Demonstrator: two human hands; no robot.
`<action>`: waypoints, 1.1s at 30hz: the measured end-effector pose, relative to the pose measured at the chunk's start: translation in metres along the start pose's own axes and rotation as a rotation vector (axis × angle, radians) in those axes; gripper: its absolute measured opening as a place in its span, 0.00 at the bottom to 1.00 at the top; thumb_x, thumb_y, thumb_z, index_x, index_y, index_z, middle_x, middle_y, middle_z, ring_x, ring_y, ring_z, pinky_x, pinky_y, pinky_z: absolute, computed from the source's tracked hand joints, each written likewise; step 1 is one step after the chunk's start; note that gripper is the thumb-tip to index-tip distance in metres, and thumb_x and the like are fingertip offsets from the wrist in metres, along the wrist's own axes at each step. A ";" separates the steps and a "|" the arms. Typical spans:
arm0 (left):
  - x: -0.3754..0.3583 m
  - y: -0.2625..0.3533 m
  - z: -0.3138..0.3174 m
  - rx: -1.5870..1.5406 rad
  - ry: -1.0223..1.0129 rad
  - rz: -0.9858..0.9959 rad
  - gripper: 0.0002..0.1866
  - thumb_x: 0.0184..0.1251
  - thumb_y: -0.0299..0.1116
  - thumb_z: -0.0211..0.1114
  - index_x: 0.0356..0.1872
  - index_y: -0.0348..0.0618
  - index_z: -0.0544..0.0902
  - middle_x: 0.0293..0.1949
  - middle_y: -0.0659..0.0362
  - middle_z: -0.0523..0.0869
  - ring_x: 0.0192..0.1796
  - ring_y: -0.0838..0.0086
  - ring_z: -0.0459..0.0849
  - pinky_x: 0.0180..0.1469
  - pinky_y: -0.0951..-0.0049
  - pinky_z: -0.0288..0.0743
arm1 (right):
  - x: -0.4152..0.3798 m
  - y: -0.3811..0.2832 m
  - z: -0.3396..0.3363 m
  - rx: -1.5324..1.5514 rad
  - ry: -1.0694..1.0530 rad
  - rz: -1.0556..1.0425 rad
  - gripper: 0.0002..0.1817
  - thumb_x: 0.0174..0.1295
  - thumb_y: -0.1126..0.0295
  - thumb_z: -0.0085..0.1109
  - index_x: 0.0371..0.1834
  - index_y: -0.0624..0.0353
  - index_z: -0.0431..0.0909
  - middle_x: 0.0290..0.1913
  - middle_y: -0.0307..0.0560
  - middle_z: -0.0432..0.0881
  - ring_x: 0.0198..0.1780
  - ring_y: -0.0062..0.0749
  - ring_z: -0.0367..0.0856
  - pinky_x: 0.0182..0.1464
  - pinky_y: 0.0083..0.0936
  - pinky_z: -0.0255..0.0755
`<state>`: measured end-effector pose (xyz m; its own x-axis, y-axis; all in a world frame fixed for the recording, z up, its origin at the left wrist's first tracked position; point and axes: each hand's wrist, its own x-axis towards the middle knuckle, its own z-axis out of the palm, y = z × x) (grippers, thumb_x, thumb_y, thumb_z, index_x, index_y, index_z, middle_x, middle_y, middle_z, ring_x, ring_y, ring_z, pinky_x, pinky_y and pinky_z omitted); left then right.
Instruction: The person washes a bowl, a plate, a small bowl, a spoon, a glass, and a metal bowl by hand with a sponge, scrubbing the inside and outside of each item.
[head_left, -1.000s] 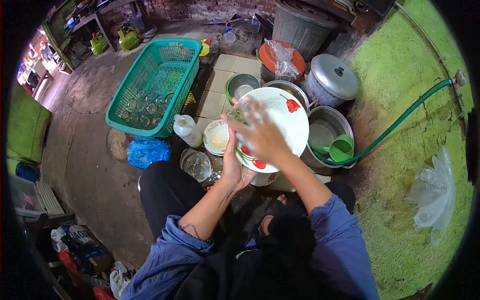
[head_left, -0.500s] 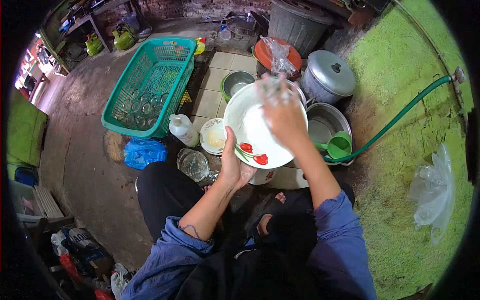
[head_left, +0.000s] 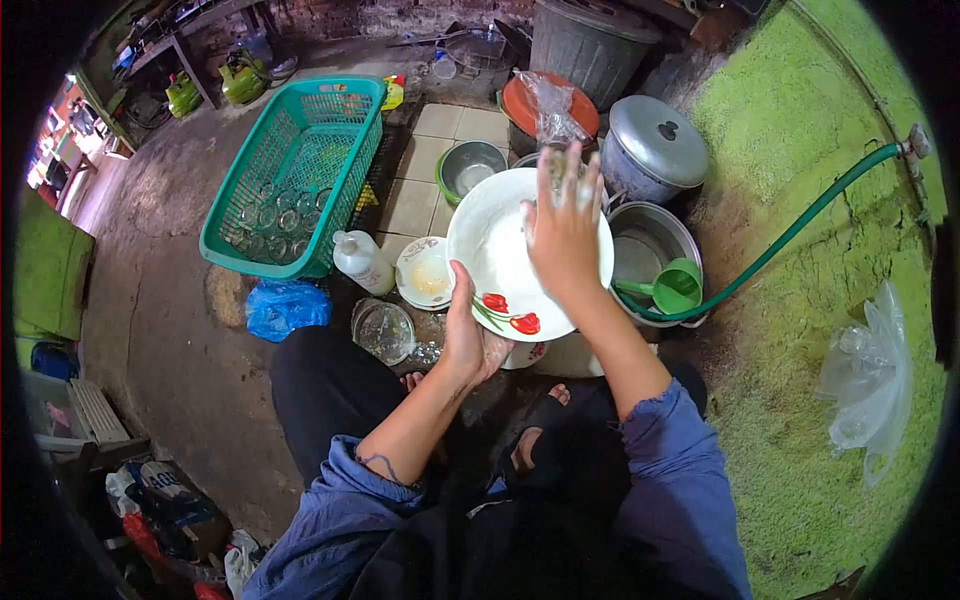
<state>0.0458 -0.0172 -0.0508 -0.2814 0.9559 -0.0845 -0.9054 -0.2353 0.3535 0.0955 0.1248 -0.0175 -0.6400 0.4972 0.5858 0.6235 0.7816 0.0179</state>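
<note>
A white plate [head_left: 500, 255] with red tulips at its lower edge is tilted above the floor. My left hand [head_left: 472, 335] grips its lower left rim, thumb on the inner face and fingers underneath. Over the plate's upper right part lies my right hand [head_left: 565, 220], fingers spread and coated with suds; anything beneath its palm is hidden. Left of the plate are a white bottle [head_left: 364, 262] and small patterned plates [head_left: 424, 272], the top one with yellowish liquid. A clear round dish [head_left: 383, 332] rests below them.
A teal basket [head_left: 222, 250] holds several glasses. On the right are a metal basin [head_left: 640, 235] with a green dipper [head_left: 678, 287], a lidded pot [head_left: 655, 145] and a green hose [head_left: 800, 240]. A blue bag [head_left: 287, 308] lies left.
My right hand has shifted slightly on the plate, and its blurred, bunched fingers now show spread apart. The left hand keeps its hold. The view has shifted slightly.
</note>
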 end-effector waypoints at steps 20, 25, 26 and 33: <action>0.006 0.015 -0.022 0.024 0.286 0.218 0.34 0.75 0.60 0.43 0.69 0.44 0.64 0.63 0.51 0.74 0.63 0.59 0.75 0.66 0.58 0.69 | -0.061 -0.072 -0.023 0.777 -0.391 -0.130 0.27 0.69 0.68 0.44 0.72 0.61 0.60 0.53 0.75 0.76 0.53 0.69 0.76 0.54 0.50 0.72; 0.004 0.036 0.000 -0.124 0.089 0.285 0.35 0.74 0.59 0.46 0.70 0.43 0.64 0.65 0.51 0.73 0.65 0.58 0.74 0.67 0.52 0.67 | -0.047 -0.027 -0.033 0.398 -0.560 -0.247 0.28 0.60 0.77 0.49 0.68 0.60 0.67 0.60 0.60 0.76 0.61 0.54 0.75 0.59 0.41 0.73; 0.003 0.035 0.002 -0.126 0.094 0.289 0.35 0.74 0.59 0.46 0.70 0.43 0.64 0.65 0.51 0.73 0.65 0.58 0.74 0.67 0.52 0.67 | -0.040 -0.015 -0.033 0.237 -0.419 -0.287 0.29 0.60 0.76 0.49 0.68 0.62 0.66 0.61 0.59 0.76 0.66 0.53 0.70 0.64 0.43 0.68; -0.002 0.018 0.004 -0.013 0.174 0.189 0.38 0.71 0.64 0.47 0.69 0.44 0.65 0.62 0.51 0.75 0.62 0.57 0.75 0.65 0.52 0.68 | -0.046 -0.051 -0.019 0.545 -0.513 -0.241 0.39 0.60 0.77 0.50 0.77 0.59 0.48 0.61 0.71 0.72 0.62 0.68 0.70 0.62 0.52 0.66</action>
<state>0.0317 -0.0222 -0.0404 -0.4952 0.8504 -0.1779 -0.8354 -0.4099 0.3662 0.1016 0.0548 -0.0300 -0.9398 0.2982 0.1669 0.2175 0.8987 -0.3808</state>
